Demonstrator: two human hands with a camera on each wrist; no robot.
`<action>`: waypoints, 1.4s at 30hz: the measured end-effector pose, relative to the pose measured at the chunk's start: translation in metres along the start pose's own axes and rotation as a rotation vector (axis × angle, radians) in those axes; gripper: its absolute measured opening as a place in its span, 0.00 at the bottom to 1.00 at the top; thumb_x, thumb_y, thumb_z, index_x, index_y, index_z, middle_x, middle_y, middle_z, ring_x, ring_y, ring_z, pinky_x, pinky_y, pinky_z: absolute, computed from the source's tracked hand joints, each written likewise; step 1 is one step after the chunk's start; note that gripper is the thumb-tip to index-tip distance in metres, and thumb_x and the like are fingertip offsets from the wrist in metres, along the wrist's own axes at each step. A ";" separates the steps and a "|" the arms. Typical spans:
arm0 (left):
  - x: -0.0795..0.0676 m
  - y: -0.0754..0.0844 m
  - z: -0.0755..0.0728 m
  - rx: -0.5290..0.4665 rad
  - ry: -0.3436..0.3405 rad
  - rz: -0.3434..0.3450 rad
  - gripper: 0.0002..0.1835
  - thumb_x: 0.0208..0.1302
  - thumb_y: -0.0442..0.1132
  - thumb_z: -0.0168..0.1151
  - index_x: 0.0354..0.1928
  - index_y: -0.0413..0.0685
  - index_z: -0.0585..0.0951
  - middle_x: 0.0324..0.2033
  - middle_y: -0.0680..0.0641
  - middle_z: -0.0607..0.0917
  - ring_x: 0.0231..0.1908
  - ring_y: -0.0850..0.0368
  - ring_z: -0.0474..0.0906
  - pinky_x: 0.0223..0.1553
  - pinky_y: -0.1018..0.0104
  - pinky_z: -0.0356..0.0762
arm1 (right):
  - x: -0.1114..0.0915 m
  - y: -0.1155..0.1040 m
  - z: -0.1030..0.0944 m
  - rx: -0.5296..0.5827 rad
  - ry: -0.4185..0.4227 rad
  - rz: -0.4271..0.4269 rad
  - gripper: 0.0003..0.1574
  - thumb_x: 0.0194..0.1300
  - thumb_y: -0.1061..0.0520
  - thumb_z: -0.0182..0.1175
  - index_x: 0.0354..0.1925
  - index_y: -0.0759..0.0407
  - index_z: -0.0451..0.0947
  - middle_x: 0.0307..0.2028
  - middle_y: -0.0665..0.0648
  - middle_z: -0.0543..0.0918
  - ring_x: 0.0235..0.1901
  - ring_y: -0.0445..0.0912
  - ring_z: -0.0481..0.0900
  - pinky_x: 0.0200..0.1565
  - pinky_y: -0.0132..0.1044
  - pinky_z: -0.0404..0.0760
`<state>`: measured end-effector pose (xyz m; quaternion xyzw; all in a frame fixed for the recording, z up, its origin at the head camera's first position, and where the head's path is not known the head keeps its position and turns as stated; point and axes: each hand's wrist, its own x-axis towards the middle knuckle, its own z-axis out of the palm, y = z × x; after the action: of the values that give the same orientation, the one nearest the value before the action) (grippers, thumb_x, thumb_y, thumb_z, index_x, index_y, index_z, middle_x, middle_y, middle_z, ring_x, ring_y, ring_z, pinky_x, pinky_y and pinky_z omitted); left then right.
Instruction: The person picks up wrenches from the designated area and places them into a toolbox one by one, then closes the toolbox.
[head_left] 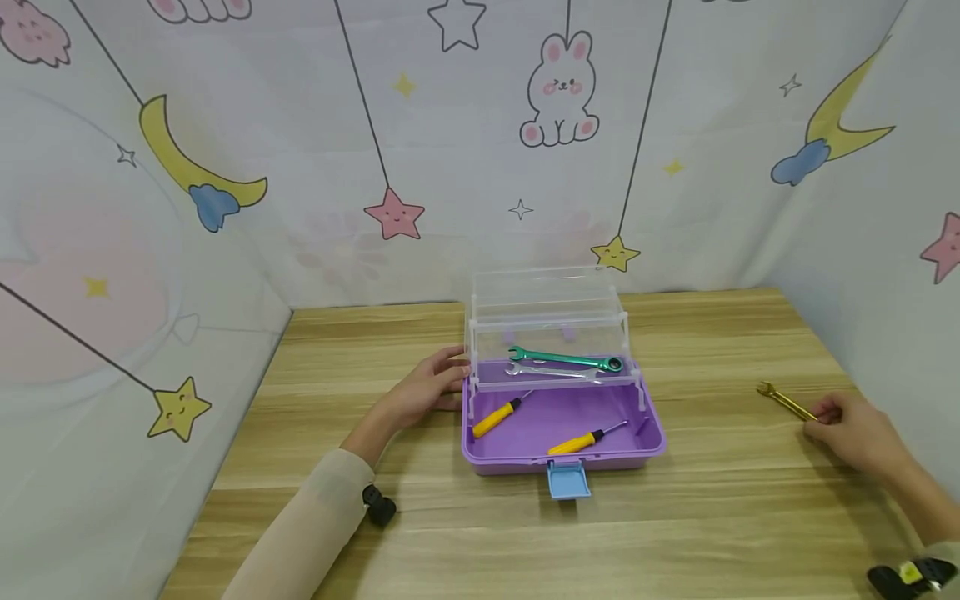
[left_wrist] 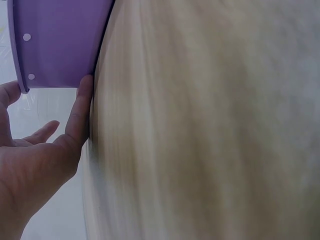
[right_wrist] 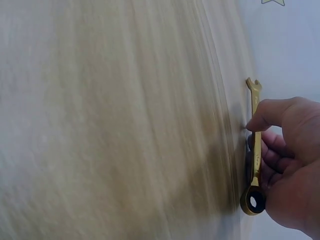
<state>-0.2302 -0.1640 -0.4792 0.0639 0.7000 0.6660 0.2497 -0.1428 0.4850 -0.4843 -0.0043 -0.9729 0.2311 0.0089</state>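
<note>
My right hand (head_left: 857, 431) pinches a gold ratchet wrench (head_left: 791, 405) at the right of the table. In the right wrist view, its open-end jaw points away and the ring end (right_wrist: 253, 200) lies near the palm. A purple toolbox (head_left: 656, 429) stands open in the middle, its clear tray (head_left: 551, 342) raised at the back. On the tray lie a green ratchet wrench (head_left: 566, 359) and a silver wrench (head_left: 552, 372). Two yellow-handled screwdrivers (head_left: 495, 418) rest in the purple bottom. My left hand (head_left: 425, 389) touches the box's left side, fingers spread along its end wall.
A light blue latch (head_left: 568, 481) hangs down at the toolbox front. The wood-grain table (head_left: 720, 533) ends at a printed white cloth (head_left: 480, 167) behind and along both sides.
</note>
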 end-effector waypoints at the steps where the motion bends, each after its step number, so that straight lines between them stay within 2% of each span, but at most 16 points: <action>1: 0.000 0.000 0.000 0.001 0.000 0.000 0.36 0.81 0.46 0.57 0.83 0.48 0.56 0.77 0.36 0.64 0.67 0.38 0.76 0.58 0.48 0.85 | -0.001 0.000 0.001 0.008 0.010 0.004 0.15 0.67 0.58 0.67 0.41 0.71 0.78 0.32 0.57 0.83 0.28 0.39 0.73 0.28 0.33 0.71; 6: 0.001 0.001 0.001 0.007 0.001 -0.004 0.37 0.81 0.47 0.58 0.83 0.48 0.56 0.78 0.36 0.64 0.67 0.39 0.76 0.58 0.48 0.85 | -0.003 0.001 0.010 0.018 0.079 0.008 0.16 0.66 0.58 0.68 0.42 0.72 0.78 0.32 0.58 0.83 0.27 0.34 0.72 0.27 0.32 0.71; 12: 0.000 0.002 0.003 0.008 -0.001 -0.001 0.36 0.82 0.47 0.57 0.83 0.48 0.56 0.77 0.36 0.64 0.67 0.38 0.76 0.58 0.48 0.85 | -0.003 -0.001 0.019 0.019 0.180 -0.010 0.15 0.63 0.60 0.69 0.41 0.72 0.79 0.31 0.59 0.83 0.27 0.37 0.72 0.26 0.31 0.69; 16: 0.000 0.002 0.003 0.008 -0.001 0.001 0.36 0.82 0.47 0.57 0.83 0.49 0.56 0.77 0.36 0.64 0.67 0.39 0.76 0.58 0.48 0.85 | -0.002 -0.005 0.019 0.033 0.188 -0.046 0.13 0.63 0.60 0.69 0.41 0.71 0.81 0.31 0.59 0.84 0.27 0.30 0.70 0.27 0.28 0.69; 20: 0.000 0.002 0.004 0.007 0.002 -0.004 0.36 0.82 0.47 0.57 0.83 0.49 0.56 0.77 0.36 0.64 0.67 0.39 0.76 0.58 0.49 0.85 | 0.005 -0.017 0.016 0.046 0.149 -0.098 0.12 0.66 0.60 0.69 0.42 0.69 0.83 0.33 0.58 0.86 0.28 0.25 0.70 0.28 0.26 0.71; 23: 0.000 0.002 0.004 0.005 0.002 -0.005 0.36 0.82 0.47 0.57 0.83 0.49 0.56 0.77 0.36 0.64 0.67 0.39 0.76 0.58 0.49 0.85 | 0.011 -0.035 0.011 0.062 0.098 -0.136 0.13 0.70 0.58 0.69 0.44 0.68 0.83 0.35 0.58 0.86 0.30 0.26 0.73 0.29 0.27 0.75; 29: -0.002 0.002 0.003 0.003 0.013 -0.002 0.36 0.82 0.47 0.57 0.83 0.48 0.56 0.78 0.36 0.64 0.67 0.39 0.76 0.59 0.49 0.84 | 0.027 -0.089 0.001 0.107 0.012 -0.225 0.12 0.74 0.57 0.67 0.49 0.65 0.83 0.40 0.57 0.86 0.37 0.36 0.78 0.32 0.32 0.81; 36: -0.002 0.001 0.003 0.011 0.012 -0.001 0.36 0.82 0.47 0.57 0.83 0.48 0.56 0.78 0.36 0.64 0.67 0.39 0.76 0.59 0.48 0.85 | 0.043 -0.141 -0.005 0.119 0.026 -0.380 0.07 0.72 0.60 0.69 0.46 0.61 0.85 0.37 0.52 0.86 0.36 0.35 0.79 0.36 0.29 0.82; 42: -0.002 0.000 0.002 0.009 0.017 -0.002 0.36 0.82 0.48 0.57 0.83 0.49 0.57 0.78 0.37 0.64 0.67 0.39 0.76 0.59 0.48 0.85 | 0.057 -0.175 -0.001 0.144 0.041 -0.465 0.04 0.69 0.62 0.70 0.43 0.57 0.86 0.35 0.48 0.85 0.36 0.39 0.80 0.38 0.29 0.81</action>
<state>-0.2271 -0.1629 -0.4784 0.0588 0.7051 0.6631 0.2441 -0.2002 0.3298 -0.4039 0.2158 -0.9283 0.2916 0.0819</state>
